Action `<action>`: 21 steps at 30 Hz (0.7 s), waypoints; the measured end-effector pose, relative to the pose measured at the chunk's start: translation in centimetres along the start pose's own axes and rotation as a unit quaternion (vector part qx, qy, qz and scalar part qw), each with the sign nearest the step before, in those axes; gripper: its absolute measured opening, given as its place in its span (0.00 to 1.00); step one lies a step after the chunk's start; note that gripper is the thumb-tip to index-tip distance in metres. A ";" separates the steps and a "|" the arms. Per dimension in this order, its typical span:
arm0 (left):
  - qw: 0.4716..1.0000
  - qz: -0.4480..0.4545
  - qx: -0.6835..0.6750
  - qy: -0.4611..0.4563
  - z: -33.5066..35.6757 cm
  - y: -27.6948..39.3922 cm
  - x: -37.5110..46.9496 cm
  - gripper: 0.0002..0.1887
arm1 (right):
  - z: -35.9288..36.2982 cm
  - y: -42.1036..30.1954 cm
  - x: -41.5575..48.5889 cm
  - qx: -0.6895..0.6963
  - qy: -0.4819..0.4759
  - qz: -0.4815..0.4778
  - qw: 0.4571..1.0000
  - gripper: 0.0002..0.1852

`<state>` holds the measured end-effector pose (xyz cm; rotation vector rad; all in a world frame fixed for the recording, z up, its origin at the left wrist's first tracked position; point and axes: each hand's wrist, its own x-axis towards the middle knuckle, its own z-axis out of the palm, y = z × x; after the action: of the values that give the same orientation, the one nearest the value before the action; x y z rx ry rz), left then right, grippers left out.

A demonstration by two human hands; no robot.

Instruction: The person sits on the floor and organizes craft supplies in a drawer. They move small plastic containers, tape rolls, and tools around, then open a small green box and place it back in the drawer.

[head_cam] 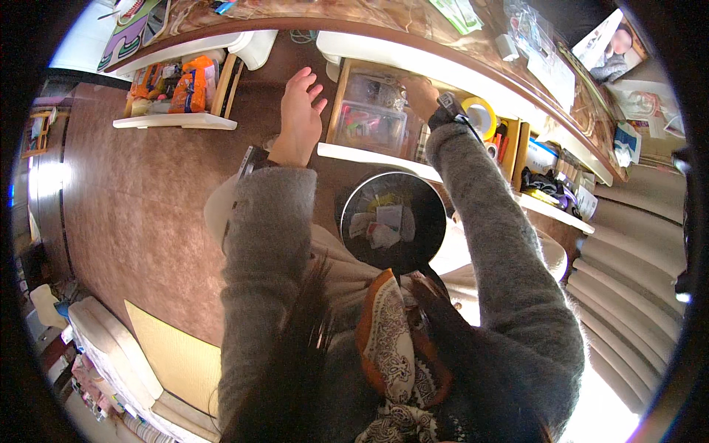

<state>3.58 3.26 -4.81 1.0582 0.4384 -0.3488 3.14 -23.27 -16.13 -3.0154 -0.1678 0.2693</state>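
Note:
My right hand [419, 97] reaches into an open middle drawer [374, 153], its fingers at a patterned silvery item [391, 97]; whether they grip it cannot be told. A clear plastic box [370, 128] with small coloured things lies in the drawer's left part. A yellow tape roll [479, 118] stands just right of my right wrist. My left hand [302, 113] is raised left of the drawer, fingers apart, holding nothing. Below the drawer, a round black bin [393, 257] holds paper and wrappers [389, 217].
An open left drawer [176, 121] holds orange packages [189, 94]. Another open drawer [556, 214] at the right holds dark and yellow items. Above runs a marbled desktop [382, 14] with plastic bags [526, 25] and papers. Pleated curtains [626, 266] hang at the right.

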 end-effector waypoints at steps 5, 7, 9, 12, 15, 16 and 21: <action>1.000 -0.005 -0.012 -0.025 0.4 0.0 0.1 0.21 | 0.8 -0.6 0.3 -0.088 -0.019 -0.011 0.996 0.27; 1.000 -0.007 -0.007 -0.025 0.4 -0.1 0.1 0.21 | 1.1 -0.8 0.0 -0.057 -0.037 -0.009 0.998 0.29; 0.999 -0.013 -0.007 -0.031 0.4 -0.3 0.1 0.21 | 1.0 -0.6 -0.3 -0.027 -0.049 -0.003 0.998 0.31; 0.999 -0.018 -0.006 -0.037 0.4 -0.6 0.2 0.21 | 0.7 -0.2 -0.2 -0.019 -0.045 -0.020 0.999 0.35; 0.999 -0.025 -0.001 -0.032 0.5 -0.6 0.2 0.20 | 0.8 -0.3 0.1 0.049 -0.085 0.057 0.994 0.30; 0.999 -0.024 -0.004 -0.030 0.5 -0.6 0.3 0.20 | 1.1 -0.4 -0.2 -0.002 -0.046 0.027 0.999 0.30; 0.999 -0.010 0.000 -0.043 0.7 -0.2 0.2 0.19 | 2.8 -1.4 -1.3 0.068 0.135 0.016 0.988 0.26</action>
<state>3.76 2.55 -4.72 1.0363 0.3723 -0.4111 1.22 -21.79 -18.47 -2.8826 -0.0735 -0.1226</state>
